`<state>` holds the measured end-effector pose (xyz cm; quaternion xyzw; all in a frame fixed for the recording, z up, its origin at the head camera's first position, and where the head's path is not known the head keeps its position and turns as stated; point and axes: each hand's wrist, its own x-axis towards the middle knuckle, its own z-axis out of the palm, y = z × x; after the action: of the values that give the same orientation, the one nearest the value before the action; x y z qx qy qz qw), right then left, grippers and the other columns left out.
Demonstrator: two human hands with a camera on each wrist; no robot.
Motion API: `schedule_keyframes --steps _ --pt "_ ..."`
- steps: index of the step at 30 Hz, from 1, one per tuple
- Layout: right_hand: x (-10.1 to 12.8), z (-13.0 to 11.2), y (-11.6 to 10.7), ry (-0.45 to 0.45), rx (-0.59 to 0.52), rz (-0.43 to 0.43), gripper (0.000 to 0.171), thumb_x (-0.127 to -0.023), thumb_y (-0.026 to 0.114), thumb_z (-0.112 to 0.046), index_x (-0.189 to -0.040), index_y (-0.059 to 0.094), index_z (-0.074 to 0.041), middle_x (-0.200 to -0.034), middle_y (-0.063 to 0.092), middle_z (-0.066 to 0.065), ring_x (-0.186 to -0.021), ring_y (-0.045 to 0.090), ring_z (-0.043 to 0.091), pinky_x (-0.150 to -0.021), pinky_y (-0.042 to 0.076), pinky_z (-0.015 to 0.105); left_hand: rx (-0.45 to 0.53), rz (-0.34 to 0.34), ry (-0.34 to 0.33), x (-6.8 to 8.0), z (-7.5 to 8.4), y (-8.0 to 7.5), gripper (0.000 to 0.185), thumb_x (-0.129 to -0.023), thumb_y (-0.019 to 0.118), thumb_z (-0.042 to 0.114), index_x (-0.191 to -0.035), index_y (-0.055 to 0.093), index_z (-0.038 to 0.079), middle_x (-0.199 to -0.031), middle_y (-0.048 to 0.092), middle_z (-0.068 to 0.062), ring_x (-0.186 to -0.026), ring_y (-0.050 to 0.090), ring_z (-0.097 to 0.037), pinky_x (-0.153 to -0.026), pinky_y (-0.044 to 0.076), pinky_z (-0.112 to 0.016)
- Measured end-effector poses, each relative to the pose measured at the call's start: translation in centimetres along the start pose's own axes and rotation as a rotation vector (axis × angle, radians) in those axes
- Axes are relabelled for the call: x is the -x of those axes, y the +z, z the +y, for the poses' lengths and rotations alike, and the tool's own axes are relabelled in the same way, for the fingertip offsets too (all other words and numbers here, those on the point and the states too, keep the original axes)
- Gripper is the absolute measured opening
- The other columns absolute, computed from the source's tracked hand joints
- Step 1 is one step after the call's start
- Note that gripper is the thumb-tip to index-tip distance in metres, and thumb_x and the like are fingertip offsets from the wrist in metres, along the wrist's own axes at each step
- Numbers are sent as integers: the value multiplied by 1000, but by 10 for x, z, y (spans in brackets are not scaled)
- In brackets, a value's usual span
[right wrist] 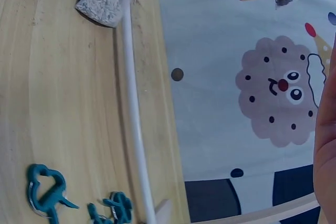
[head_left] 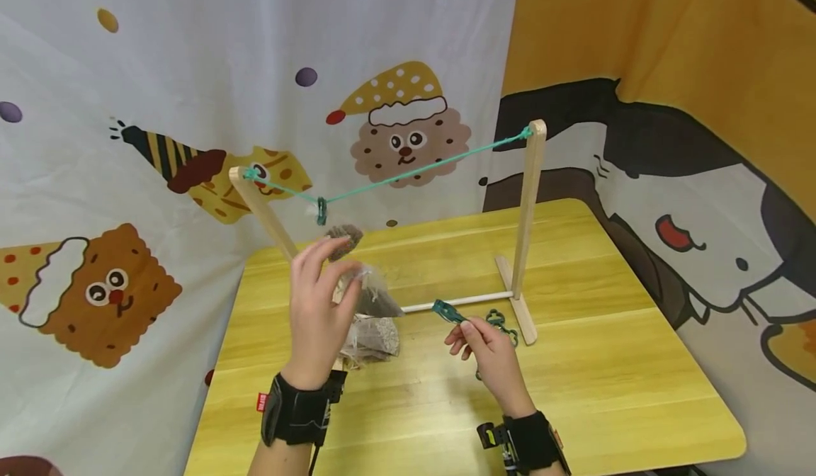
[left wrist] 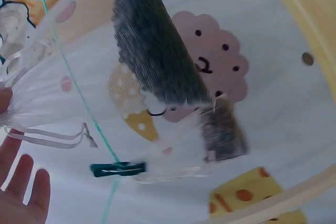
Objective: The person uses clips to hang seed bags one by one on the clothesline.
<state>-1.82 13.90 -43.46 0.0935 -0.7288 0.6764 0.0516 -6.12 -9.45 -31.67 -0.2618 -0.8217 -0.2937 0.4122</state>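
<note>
My left hand [head_left: 321,306] pinches the gathered neck of a sheer drawstring pouch [head_left: 377,297] with dark grains in its bottom. In the left wrist view, that pouch [left wrist: 157,45] hangs tilted beside the cord, its drawstring loop dangling below the fingers. My right hand [head_left: 494,359] pinches a teal clip [head_left: 448,312] between thumb and fingers, to the right of the pouch. Another sheer pouch [head_left: 345,241] with dark contents hangs from the teal cord [head_left: 421,173], gripped there by a second teal clip [head_left: 321,211].
The cord spans two wooden posts [head_left: 530,207] joined low down by a white rod [head_left: 455,301]. More pouches [right wrist: 102,6], one with pale grains, lie on the wooden table near the left post. Several teal clips [right wrist: 47,187] lie by the right post's foot. A printed curtain [head_left: 255,58] stands behind.
</note>
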Motion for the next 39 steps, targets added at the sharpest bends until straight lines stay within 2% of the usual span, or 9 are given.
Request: schedule_keyframes --steps 3,7,11,14,22,29,34,39 --pt "-2 -6 -1 2 11 1 25 -96 41 -21 -89 61 -8 -80 65 9 -68 61 25 -55 50 37 -20 4 72 -18 1 -1 7 -81 63 6 -88 63 8 -127 48 -10 -123 34 -33 -104 21 -42" --pt "-4 -15 -3 -15 42 2 26 -95 42 -22 -89 61 -5 -79 65 8 -67 61 24 -55 50 36 -48 4 145 -42 -2 3 4 -79 65 5 -83 64 7 -130 46 -13 -126 30 -33 -104 20 -44" --pt "-9 -28 -4 -52 94 -7 28 -96 42 -22 -88 61 -4 -79 64 8 -68 60 21 -56 50 32 -86 -15 176 -60 -11 11 6 -79 65 3 -82 63 7 -132 45 -12 -128 29 -31 -103 22 -45" --pt "-13 -35 -7 -85 107 -9 26 -96 41 -19 -88 61 -6 -80 64 9 -69 60 20 -56 49 32 -101 -37 172 -68 -22 20 8 -79 64 1 -84 62 7 -133 44 -11 -127 30 -30 -102 23 -46" --pt "-20 -26 -15 -147 100 -6 22 -96 42 -18 -89 62 -12 -79 64 5 -69 60 15 -55 49 29 -148 -145 69 -67 -43 41 6 -84 59 4 -89 59 7 -133 44 -12 -126 34 -28 -101 27 -42" --pt "-29 -41 -16 -231 193 -30 22 -96 42 -18 -86 62 -17 -78 63 -2 -68 59 11 -54 49 29 -160 -185 67 -61 -53 48 6 -85 58 5 -91 57 8 -127 49 -11 -120 41 -28 -100 28 -42" --pt "-39 -52 -23 -261 250 -42 20 -95 42 -20 -88 61 -19 -78 63 -2 -68 59 10 -53 49 29 -182 -204 62 -60 -53 50 7 -87 54 6 -93 57 8 -123 54 -7 -116 45 -25 -100 29 -37" --pt "-53 -66 -31 -311 327 -49 20 -95 42 -22 -88 61 -20 -78 61 -6 -67 57 8 -53 49 27 -190 -222 51 -60 -51 50 10 -89 53 9 -98 56 10 -107 60 -4 -105 50 -20 -97 31 -34"
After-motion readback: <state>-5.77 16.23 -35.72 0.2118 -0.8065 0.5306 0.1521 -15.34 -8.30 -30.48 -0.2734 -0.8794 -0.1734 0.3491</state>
